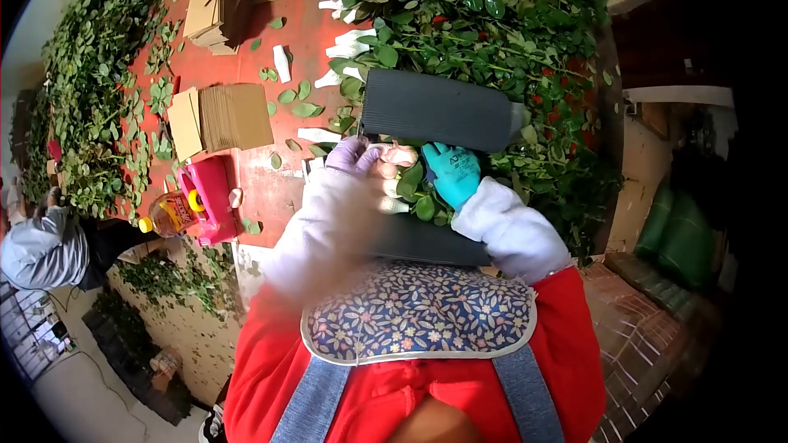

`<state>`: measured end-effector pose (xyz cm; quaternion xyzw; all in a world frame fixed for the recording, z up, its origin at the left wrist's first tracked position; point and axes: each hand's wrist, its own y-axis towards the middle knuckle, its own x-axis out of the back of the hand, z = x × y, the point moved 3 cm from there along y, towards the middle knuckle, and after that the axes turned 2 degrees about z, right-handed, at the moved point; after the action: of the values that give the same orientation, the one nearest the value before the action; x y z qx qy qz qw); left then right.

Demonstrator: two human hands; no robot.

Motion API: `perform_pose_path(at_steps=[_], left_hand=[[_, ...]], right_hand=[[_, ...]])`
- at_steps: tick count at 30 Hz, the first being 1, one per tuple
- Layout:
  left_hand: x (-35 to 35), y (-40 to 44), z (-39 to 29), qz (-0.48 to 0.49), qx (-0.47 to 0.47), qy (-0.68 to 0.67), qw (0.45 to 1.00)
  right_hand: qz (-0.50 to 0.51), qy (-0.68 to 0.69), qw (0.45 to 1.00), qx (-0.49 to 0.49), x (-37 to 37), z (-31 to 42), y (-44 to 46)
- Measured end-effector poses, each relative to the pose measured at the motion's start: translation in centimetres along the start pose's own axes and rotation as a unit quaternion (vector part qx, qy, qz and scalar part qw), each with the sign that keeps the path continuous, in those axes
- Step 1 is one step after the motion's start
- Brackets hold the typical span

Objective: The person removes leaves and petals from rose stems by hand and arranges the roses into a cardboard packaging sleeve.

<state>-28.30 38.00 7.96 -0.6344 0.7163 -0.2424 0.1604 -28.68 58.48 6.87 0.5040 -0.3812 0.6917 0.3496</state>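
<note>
My left hand point(355, 156), in a thin purple glove, has its fingers pressed together at a pale pink rose head point(397, 154). To its right, my right hand point(453, 174), in a turquoise glove, lies beside the leaves near the stems; what its fingers hold, if anything, is hidden. Above both hands is a black ribbed panel point(439, 108). A second dark panel point(435, 239) lies below them, near my floral apron. Between the panels, more pale rose heads point(389, 187) sit in a column with green leaves point(424, 207) beside them.
Cardboard stacks point(236, 117) stand on the red table point(283, 176). A pink container point(215, 201) and a yellow-capped bottle point(171, 213) are at left. White-sleeved flowers point(349, 43) and leafy stems point(509, 25) lie beyond the panel. Another person point(45, 248) is at far left.
</note>
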Motion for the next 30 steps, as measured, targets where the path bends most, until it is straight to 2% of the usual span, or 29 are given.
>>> perform_pose_path(at_steps=[2,5,8,9,10,11,13,14,16,17,18,20,22,24,25,27,28,30], left_hand=[[0.3,1.6,4.1,-0.009,-0.014,-0.021,1.000],[0.9,2.2,5.4,-0.025,-0.127,-0.204,0.970],[1.9,1.6,4.9,-0.089,-0.118,-0.236,0.960],[2.6,1.5,5.1,-0.087,-0.123,-0.223,0.963],[3.6,1.5,5.8,-0.142,-0.097,-0.164,0.971],[4.4,1.3,5.1,-0.140,-0.128,-0.246,0.950],[7.8,1.5,6.1,-0.106,-0.156,-0.315,0.930],[9.3,2.2,6.9,-0.035,-0.258,-0.275,0.925],[8.8,-1.0,3.7,0.005,-0.224,-0.216,0.950],[8.6,-2.4,3.1,0.018,-0.083,-0.149,0.985],[8.4,-1.7,5.6,0.043,-0.103,-0.045,0.993],[6.3,-2.3,4.8,0.111,-0.061,0.099,0.987],[4.5,-1.8,4.9,0.173,0.018,0.244,0.954],[3.4,-1.7,4.2,0.175,0.000,0.299,0.938],[3.1,-2.0,3.8,0.173,-0.007,0.314,0.933],[2.6,-1.9,3.8,0.177,-0.022,0.328,0.928],[2.4,-1.9,3.9,0.179,-0.029,0.333,0.925],[2.1,-1.9,3.9,0.188,-0.039,0.337,0.922]], right_hand=[[-0.028,0.021,0.999,0.016,0.1,-0.1,-0.1],[-0.043,0.036,0.998,0.026,0.7,0.0,-0.1],[-0.022,0.056,0.998,0.023,0.4,-0.2,-0.1],[-0.009,0.063,0.998,0.013,0.1,-0.3,-0.1],[-0.008,0.063,0.998,0.018,-0.3,-0.5,-0.2],[-0.033,0.071,0.997,0.019,-0.5,-0.7,-0.3],[-0.066,0.079,0.994,0.033,0.2,-0.6,-0.5],[-0.060,0.077,0.994,0.044,0.9,-0.8,-0.6],[-0.055,0.238,0.967,0.070,2.4,-1.3,-0.8],[-0.061,0.285,0.952,0.094,3.3,-1.0,-0.9],[0.023,0.444,0.896,0.010,3.6,-0.7,-1.5],[0.000,0.213,0.964,0.159,5.7,0.1,-1.7],[0.014,0.063,0.979,0.192,6.5,1.6,-1.7],[-0.001,-0.035,0.987,0.159,8.0,3.0,-1.6],[0.003,-0.041,0.985,0.168,9.1,3.6,-1.8],[-0.003,-0.012,0.992,0.123,10.4,4.0,-2.1],[0.067,-0.040,0.988,0.130,10.0,3.8,-2.8],[0.083,0.089,0.971,0.206,9.0,4.5,-3.4]])
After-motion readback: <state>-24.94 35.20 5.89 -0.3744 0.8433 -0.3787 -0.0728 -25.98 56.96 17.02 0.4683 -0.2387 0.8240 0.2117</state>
